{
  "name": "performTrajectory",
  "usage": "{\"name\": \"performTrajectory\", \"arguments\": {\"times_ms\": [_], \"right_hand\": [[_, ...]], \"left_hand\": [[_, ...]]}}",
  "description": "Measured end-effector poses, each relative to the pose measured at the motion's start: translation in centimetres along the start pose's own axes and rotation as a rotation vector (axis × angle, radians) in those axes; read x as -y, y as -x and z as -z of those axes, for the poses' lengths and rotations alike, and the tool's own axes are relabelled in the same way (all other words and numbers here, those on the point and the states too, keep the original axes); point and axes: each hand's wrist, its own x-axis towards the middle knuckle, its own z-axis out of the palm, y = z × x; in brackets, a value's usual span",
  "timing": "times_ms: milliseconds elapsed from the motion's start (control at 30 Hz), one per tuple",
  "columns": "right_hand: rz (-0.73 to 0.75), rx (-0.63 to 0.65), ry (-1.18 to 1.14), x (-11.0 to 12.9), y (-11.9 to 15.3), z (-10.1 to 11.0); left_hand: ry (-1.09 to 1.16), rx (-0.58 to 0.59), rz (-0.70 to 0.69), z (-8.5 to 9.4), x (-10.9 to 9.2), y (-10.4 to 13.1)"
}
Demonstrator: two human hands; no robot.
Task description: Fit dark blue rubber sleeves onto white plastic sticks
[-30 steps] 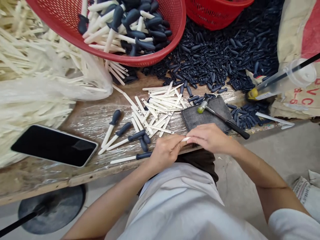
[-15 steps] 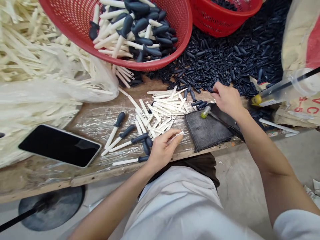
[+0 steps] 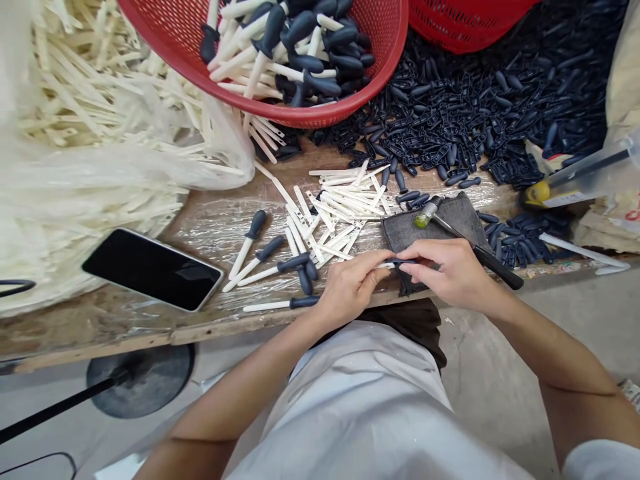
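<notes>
Left hand [image 3: 350, 287] and right hand [image 3: 445, 270] meet right of frame centre, at the near edge of the surface [image 3: 195, 223]. Left fingers clamped on a white blade [image 3: 385, 266], right fingers pinched on a dark handle [image 3: 401, 261]; parts meet between the hands, depth of fit can't be told. Just behind: pad [image 3: 397, 230], hammer [image 3: 493, 265] lying across it, its grip reaching to the near edge. Blade pile [image 3: 345, 207] near, behind left hand; knives [image 3: 257, 272] left of it. Strip of surface shows between knives and phone [image 3: 153, 268], left. Basket [image 3: 320, 119] rim bounds the upper centre, handle heap [image 3: 450, 127] the upper right. Surface: wood, shiny film, worn front edge. Grey floor [image 3: 485, 360] lower right; round black base [image 3: 150, 383] lower left.
</notes>
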Motion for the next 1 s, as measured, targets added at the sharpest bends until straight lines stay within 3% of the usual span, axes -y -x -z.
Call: {"name": "performTrajectory", "arguments": {"times_ms": [167,267,367,467,533,600,733,867,1000], "right_hand": [[-0.239,0.002,-0.294,-0.5,-0.9,0.0],[-0.272,0.034,-0.36,-0.4,-1.5,-0.1],[-0.141,0.036,-0.173,-0.4,-2.2,0.5],[-0.012,-0.02,0.103,-2.4,-4.2,2.7],[-0.034,-0.215,0.348,-5.3,-6.2,4.9],[-0.121,-0.289,0.617,-8.6,-8.4,6.9],[-0.163,-0.2,0.854,-13.0,-11.4,8.4],[-0.105,-0.194,0.913,-13.5,-12.4,7.9],[-0.183,-0.203,0.871,-12.5,-12.3,7.7]], "left_hand": [[-0.007,-0.071,-0.017,-0.4,0.0,-0.6],[0.103,-0.079,0.029,-0.4,0.1,-1.2],[0.243,-0.091,0.162,-0.2,0.5,-1.7],[0.306,-0.179,0.283,0.0,0.9,-1.9],[0.368,-0.225,0.33,0.1,1.0,-1.8],[0.459,-0.233,0.369,0.1,0.9,-1.8],[0.598,-0.177,0.437,-0.2,0.6,-1.7],[0.615,-0.15,0.46,-0.4,0.8,-1.7],[0.645,-0.19,0.496,-0.5,1.3,-1.6]]}}
